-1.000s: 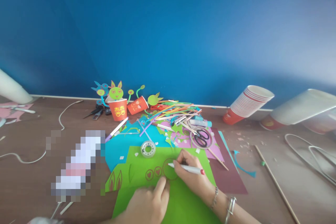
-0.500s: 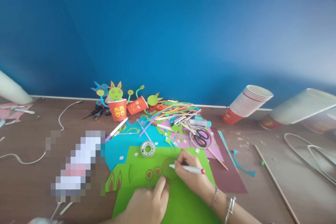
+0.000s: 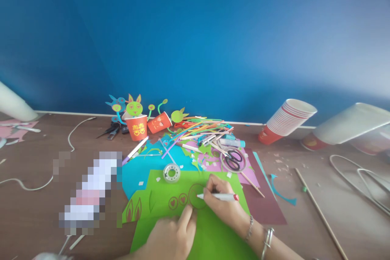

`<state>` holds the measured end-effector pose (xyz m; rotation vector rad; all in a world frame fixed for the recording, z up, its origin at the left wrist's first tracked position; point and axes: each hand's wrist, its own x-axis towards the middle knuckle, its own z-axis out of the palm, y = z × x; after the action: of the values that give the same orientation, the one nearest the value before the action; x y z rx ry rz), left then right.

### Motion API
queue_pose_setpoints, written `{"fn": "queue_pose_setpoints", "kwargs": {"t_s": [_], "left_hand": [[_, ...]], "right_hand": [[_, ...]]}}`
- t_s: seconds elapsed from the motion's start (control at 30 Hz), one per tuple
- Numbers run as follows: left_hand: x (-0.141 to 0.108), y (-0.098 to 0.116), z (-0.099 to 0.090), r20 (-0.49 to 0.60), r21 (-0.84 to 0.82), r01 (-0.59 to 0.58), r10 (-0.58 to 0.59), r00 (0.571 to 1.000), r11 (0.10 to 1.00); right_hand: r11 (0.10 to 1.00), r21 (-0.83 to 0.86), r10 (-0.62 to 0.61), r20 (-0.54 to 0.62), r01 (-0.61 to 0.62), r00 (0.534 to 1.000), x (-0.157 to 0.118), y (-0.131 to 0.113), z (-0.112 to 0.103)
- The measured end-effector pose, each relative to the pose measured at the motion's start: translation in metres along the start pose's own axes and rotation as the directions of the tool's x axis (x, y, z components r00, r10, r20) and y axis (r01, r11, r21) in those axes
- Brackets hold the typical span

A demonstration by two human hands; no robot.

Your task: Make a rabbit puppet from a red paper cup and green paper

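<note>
A white marker with a red end (image 3: 224,197) is gripped between the fingers of my right hand (image 3: 224,203). Its tip touches the green paper (image 3: 219,235) inside a large drawn circle. On that sheet, left of this circle, are two small circles with hearts in them, a curved line and pointed ear shapes. My left hand (image 3: 175,233) presses on the same paper just below the small circles, index finger stretched out, holding nothing. A roll of clear tape (image 3: 171,173) lies at the sheet's upper edge.
Behind the sheet lie scissors (image 3: 233,159), a glue stick (image 3: 232,142), colored sticks (image 3: 201,126) and blue paper (image 3: 137,174). Decorated red cups (image 3: 137,128) stand at the back left, stacked paper cups (image 3: 288,120) at the right. A wooden stick (image 3: 319,211) lies right; a pixelated object (image 3: 94,191) left.
The marker tip and my right hand have shifted very slightly right and down inside the large circle. My left hand stays where it was.
</note>
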<state>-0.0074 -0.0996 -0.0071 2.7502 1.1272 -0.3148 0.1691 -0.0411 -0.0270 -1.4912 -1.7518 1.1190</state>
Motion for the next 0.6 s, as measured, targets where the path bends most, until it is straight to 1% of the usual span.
{"fn": "queue_pose_setpoints", "kwargs": {"t_s": [0.13,0.27,0.4,0.6], "left_hand": [[-0.0003,0.0004,0.0003,-0.019,-0.012,0.008,-0.008,1.0,1.0],[0.0002,-0.0001,-0.0023,0.006,-0.012,0.007,-0.007,1.0,1.0],[0.0004,0.0,-0.0044,0.023,0.026,0.0,-0.001,1.0,1.0],[0.0001,0.0005,-0.0012,-0.013,-0.001,-0.002,0.002,1.0,1.0]], "right_hand": [[1.0,0.001,0.007,0.01,-0.007,1.0,-0.0005,-0.001,-0.0001],[1.0,0.016,0.004,0.016,-0.005,1.0,-0.0002,-0.0004,0.0006],[1.0,0.016,0.013,0.023,-0.014,1.0,0.0004,0.0008,0.0015],[0.999,-0.033,0.015,0.017,-0.014,1.0,0.0006,-0.0015,0.0022]]}}
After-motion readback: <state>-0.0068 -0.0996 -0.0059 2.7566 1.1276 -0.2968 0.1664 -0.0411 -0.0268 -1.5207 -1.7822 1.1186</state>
